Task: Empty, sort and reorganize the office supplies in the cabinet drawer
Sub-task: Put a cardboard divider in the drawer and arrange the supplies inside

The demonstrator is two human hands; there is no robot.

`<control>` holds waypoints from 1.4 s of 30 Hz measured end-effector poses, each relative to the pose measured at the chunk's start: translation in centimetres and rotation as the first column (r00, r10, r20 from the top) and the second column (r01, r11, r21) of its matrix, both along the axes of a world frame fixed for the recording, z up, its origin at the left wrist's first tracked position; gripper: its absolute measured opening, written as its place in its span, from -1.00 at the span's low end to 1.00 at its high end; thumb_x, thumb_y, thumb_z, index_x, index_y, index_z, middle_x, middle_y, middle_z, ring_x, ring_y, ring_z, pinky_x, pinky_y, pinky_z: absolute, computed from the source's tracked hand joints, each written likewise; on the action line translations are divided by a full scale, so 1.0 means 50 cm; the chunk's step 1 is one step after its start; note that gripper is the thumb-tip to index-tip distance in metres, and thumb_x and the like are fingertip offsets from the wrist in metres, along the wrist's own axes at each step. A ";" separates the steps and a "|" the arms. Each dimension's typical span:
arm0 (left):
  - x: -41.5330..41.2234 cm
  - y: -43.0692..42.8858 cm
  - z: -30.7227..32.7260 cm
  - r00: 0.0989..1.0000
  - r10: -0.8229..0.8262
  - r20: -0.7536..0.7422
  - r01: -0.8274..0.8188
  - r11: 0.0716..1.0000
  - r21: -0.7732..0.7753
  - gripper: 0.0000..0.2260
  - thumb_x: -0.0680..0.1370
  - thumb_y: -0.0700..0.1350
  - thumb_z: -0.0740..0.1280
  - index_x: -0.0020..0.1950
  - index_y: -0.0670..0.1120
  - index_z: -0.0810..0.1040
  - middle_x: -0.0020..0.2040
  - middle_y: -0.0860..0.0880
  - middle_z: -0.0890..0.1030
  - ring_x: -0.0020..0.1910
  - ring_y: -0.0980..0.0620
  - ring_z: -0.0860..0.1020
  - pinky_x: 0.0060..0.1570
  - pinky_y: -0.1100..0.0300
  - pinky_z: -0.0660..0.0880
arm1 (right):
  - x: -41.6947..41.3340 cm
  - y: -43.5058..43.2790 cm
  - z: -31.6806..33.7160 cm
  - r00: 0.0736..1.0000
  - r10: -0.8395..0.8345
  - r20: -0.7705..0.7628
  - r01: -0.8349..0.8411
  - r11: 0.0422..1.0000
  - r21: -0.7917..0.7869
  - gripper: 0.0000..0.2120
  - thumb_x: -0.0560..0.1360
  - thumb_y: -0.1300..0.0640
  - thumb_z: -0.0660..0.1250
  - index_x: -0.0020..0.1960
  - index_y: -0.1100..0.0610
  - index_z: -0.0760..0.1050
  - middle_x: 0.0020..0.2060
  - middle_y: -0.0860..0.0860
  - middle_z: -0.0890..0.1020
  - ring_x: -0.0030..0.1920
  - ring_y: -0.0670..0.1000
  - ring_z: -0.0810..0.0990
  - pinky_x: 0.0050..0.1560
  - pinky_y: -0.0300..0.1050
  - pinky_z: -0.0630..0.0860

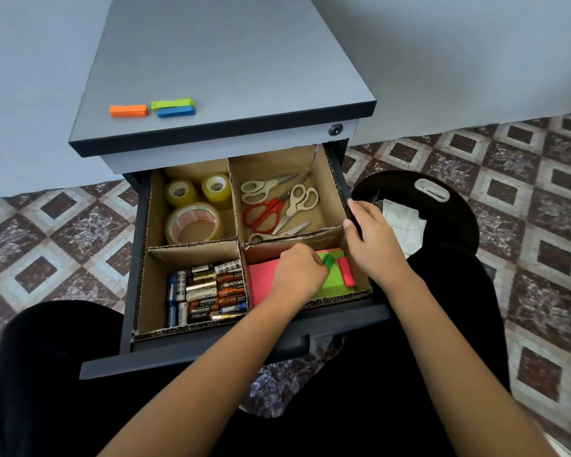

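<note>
Left fingers [317,266]: curled, tips pinching a small green plastic-looking piece [329,260]; what it is cannot be told.
Left hand [299,275]: inside the front-right compartment, knuckles up, over the sticky pads.
Right fingers [349,223]: curled around the right-hand wall of the brown cardboard divider insert [335,189], thumb on the inner face, the other fingers over the top edge.
Right hand [374,240]: gripping at the junction of the back-right and front-right compartments.
Front-right compartment: flat pink sticky pad [261,278], bright green sticky pad [337,282] just beside it, narrow pink-red block [346,272] lying on the green pad.
Front-left compartment: mixed cylindrical batteries [208,290], lying flat in close rows.
Back-right compartment: red-handled scissors [264,211] and several beige-handled scissors [261,189], overlapping.
Back-left compartment: large clear tape roll [193,222] and two small yellowish tape rolls [180,192], all three lying flat.
Dark grey metal drawer [211,352]: pulled out, holding the insert.
Grey cabinet [228,61]: on its top lie an orange plastic clip [128,110], a green plastic clip [172,102] and a blue plastic clip [176,111]; green and blue touch, orange just beside them.
Black round stool [455,219]: right of the drawer, white paper [404,222] on it.
Patterned tiled floor [541,225]: under everything.
</note>
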State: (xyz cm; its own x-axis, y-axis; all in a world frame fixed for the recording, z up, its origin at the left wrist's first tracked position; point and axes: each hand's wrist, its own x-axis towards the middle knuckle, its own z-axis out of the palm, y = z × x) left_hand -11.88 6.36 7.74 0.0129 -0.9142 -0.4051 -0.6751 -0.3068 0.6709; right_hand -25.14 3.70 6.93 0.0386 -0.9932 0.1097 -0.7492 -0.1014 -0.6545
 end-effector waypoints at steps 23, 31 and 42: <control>-0.024 -0.006 -0.012 0.970 -0.093 0.225 0.109 0.992 -0.061 -0.87 0.47 -0.18 0.30 -0.26 -0.17 0.43 -0.16 -0.21 0.59 -0.27 -0.11 0.44 -0.29 0.16 0.34 | -0.001 -0.002 -0.002 1.000 -0.006 -0.022 0.006 1.000 0.001 -0.57 0.62 0.15 0.13 0.46 0.21 0.25 0.34 0.12 0.37 0.35 0.05 0.34 0.29 -0.12 0.29; -0.015 -0.008 -0.020 0.997 -0.077 -0.027 0.078 0.997 0.024 -0.83 0.47 -0.23 0.28 -0.21 -0.27 0.63 -0.24 -0.19 0.67 -0.19 -0.12 0.65 -0.12 0.08 0.60 | -0.001 -0.003 -0.002 1.000 -0.010 -0.007 0.010 1.000 0.015 -0.57 0.61 0.15 0.13 0.46 0.20 0.25 0.33 0.12 0.37 0.35 0.05 0.35 0.27 -0.14 0.29; -0.006 -0.009 -0.024 0.893 0.185 -0.409 -0.081 0.963 0.259 -0.81 0.58 -0.31 0.19 -0.22 -0.16 0.45 -0.34 -0.11 0.56 -0.56 0.18 0.54 -0.40 0.30 0.53 | -0.001 -0.003 -0.002 1.000 -0.013 -0.014 0.013 1.000 0.016 -0.57 0.62 0.14 0.13 0.47 0.19 0.25 0.33 0.12 0.37 0.34 0.04 0.36 0.23 -0.22 0.27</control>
